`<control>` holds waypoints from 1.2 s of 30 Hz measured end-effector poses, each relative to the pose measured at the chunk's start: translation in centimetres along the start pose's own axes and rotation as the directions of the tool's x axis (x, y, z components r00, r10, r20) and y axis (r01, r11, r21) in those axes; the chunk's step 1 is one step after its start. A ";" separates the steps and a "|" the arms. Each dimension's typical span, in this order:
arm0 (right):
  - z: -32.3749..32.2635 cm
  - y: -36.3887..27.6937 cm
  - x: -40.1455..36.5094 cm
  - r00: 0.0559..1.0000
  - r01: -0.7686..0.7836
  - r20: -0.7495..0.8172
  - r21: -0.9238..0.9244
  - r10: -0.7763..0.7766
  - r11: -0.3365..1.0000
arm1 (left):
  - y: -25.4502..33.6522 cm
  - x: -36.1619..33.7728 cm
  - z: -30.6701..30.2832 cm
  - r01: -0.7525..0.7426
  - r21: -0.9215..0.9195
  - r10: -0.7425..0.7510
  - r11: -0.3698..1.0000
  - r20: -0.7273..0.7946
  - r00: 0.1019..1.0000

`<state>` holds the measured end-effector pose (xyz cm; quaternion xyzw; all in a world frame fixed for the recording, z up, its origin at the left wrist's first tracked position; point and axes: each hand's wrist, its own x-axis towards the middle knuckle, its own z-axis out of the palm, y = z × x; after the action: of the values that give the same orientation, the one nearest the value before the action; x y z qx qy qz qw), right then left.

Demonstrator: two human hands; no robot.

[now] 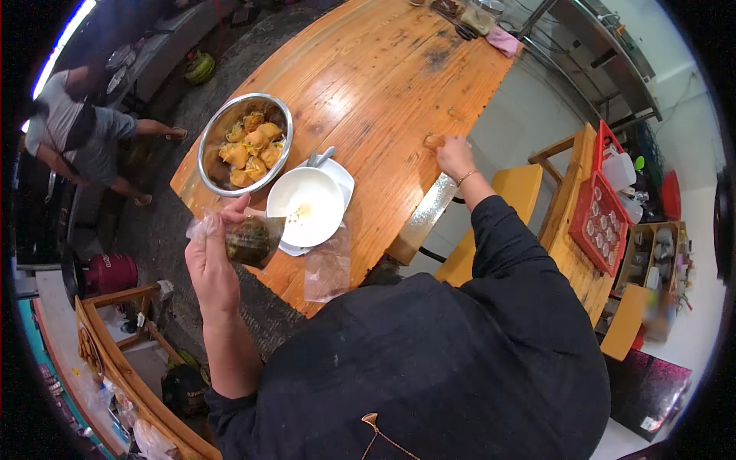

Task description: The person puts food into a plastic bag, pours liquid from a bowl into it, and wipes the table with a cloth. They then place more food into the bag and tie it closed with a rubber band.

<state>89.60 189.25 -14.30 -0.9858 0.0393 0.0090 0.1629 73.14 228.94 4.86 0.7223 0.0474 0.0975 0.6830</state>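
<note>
My left hand [208, 264] grips the gathered top of a small clear plastic bag [253, 241] with dark green food in it, held up left of the white bowl [307, 201]. The bowl has a few scraps at its bottom and sits on a white plate or tray [342, 181]. My right hand [455, 156] is at the table's right edge, fingers pinched at what look like thin rubber bands [432, 141]. Beyond the bowl is a steel basin [211, 142] of yellow-brown food pieces. A clear plastic bag [328, 268] lies flat at the near edge.
Metal utensils [320, 157] rest beside the bowl. A pink cloth [503, 41] is at the table's far corner. To the right stand a yellow chair [515, 192] and a red crate [599, 222]. Another person [80, 126] stands at the far left near gas cylinders [112, 273].
</note>
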 end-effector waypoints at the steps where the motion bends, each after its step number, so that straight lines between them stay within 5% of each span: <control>1: 0.4 1.0 0.3 0.998 -0.031 -0.052 -0.055 0.028 0.998 | -0.1 -0.1 0.1 0.010 0.003 -0.010 1.000 -0.008 1.000; 2: 0.5 2.0 1.0 0.995 -0.005 0.098 -0.026 0.008 1.000 | -0.2 -0.3 0.2 0.021 0.007 -0.021 1.000 -0.016 1.000; 5: 3.3 1.7 0.1 0.977 0.196 -0.053 -0.149 -0.205 0.969 | -0.3 -0.8 0.6 0.035 0.018 -0.034 0.999 -0.028 0.999; 8: 4.5 -0.6 -1.6 0.972 0.201 -0.082 -0.179 -0.219 0.963 | -0.1 -1.0 1.2 0.043 0.031 -0.042 0.999 -0.033 0.999; 14: 2.4 -6.0 -6.8 0.897 0.438 0.160 -0.197 -0.412 0.877 | -0.2 -1.3 2.0 0.050 0.012 -0.050 0.999 -0.053 0.997; 17: -1.7 -8.6 -6.4 0.820 0.422 0.449 -0.057 -0.354 0.905 | 0.2 -1.1 2.3 0.042 0.080 -0.036 0.996 -0.071 0.997; 20: -3.8 -10.0 -6.8 0.854 0.510 -0.016 0.226 -0.520 0.830 | 0.5 -0.6 2.3 0.060 -0.046 -0.065 0.997 -0.110 0.992; 23: -3.9 -10.9 -5.9 0.822 0.569 -0.171 0.287 -0.543 0.770 | 0.7 -0.6 1.8 0.026 -0.186 -0.049 0.982 -0.115 0.992; 27: 1.4 -6.6 -2.3 0.946 0.324 -0.004 0.056 -0.324 0.945 | 0.6 -0.7 1.5 -0.017 -0.267 -0.011 0.964 -0.105 0.994; 30: 4.7 -3.9 -1.2 0.916 0.347 -0.184 -0.082 -0.356 0.934 | 0.9 -1.4 0.8 0.003 -0.328 -0.040 0.945 -0.104 0.994; 36: 5.7 -8.4 -6.4 0.916 0.381 -0.099 -0.075 -0.388 0.921 | 0.3 -2.1 -0.4 0.010 -0.264 -0.032 0.964 -0.079 0.996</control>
<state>83.88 199.47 -16.78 -0.9773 -0.1464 -0.0774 0.1321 71.01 228.85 5.03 0.6199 0.0699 0.1254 0.7714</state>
